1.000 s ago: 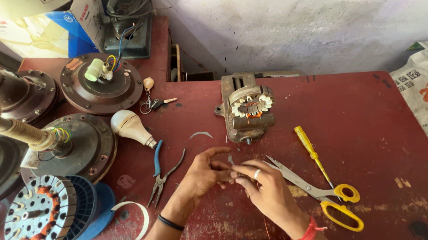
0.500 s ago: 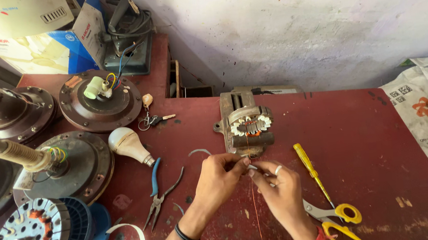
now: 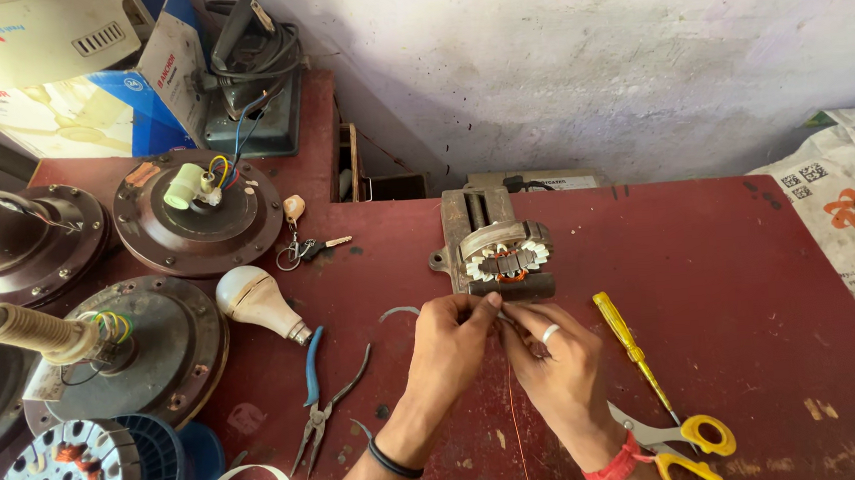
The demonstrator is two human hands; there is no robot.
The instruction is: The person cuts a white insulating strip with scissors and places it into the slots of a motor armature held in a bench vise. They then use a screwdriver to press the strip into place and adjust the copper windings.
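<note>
Head camera: left hand (image 3: 452,344) and right hand (image 3: 555,366) both pinch a thin copper wire (image 3: 511,405) just before the small motor stator (image 3: 501,256) on the red desk (image 3: 752,287).

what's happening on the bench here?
A person has both hands together just in front of a small motor stator on a red table. The left hand and right hand pinch a thin copper wire that trails down toward the camera. Blue-handled pliers, a yellow screwdriver and yellow scissors lie untouched nearby; fan motor housings sit to the left.
</note>
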